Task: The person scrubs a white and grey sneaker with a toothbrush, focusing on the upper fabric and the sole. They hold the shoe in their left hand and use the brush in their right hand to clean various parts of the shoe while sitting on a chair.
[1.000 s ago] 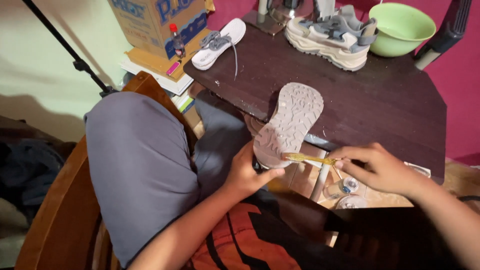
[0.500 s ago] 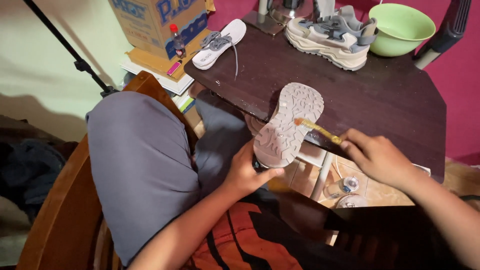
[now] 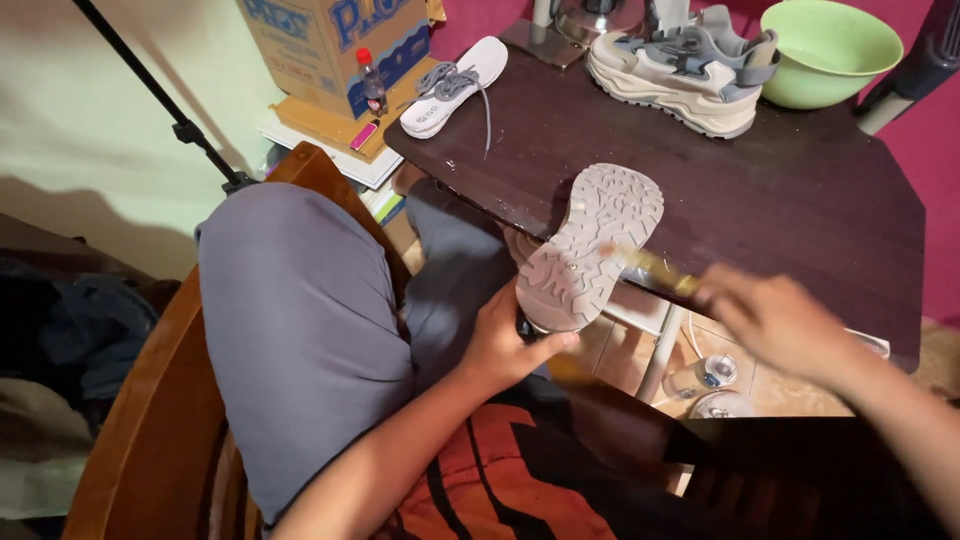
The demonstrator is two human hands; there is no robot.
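Shoe [image 3: 588, 250] held sole-up, toe resting against the near edge of the dark table [image 3: 800, 200], heel down toward the person's lap. Sole pale grey, lugged tread facing the camera.

Left hand [image 3: 510, 340] under the heel end: fingers wrapped round the heel, thumb lying along the sole's lower edge, wrist bent back, forearm coming up from the lap. Grip closed firmly on the shoe.

Right hand [image 3: 775, 320] to the right of the shoe, just below the table edge, blurred by motion. Fingers curled round the handle of a thin yellowish brush [image 3: 650, 265]; its tip sits on the sole near the toe. Finger detail is too smeared to tell; the grasp is closed on the handle.

Around: second shoe [image 3: 685, 70], upright, at the far side of the table, green bowl [image 3: 825, 50] just beside it. White insole [image 3: 455, 85] with grey laces at the table's left corner. Cardboard box [image 3: 330, 45] with a small bottle [image 3: 372, 85] beyond. Small jars [image 3: 710, 375] on the floor under the table. Person seated on a wooden chair [image 3: 150, 400].
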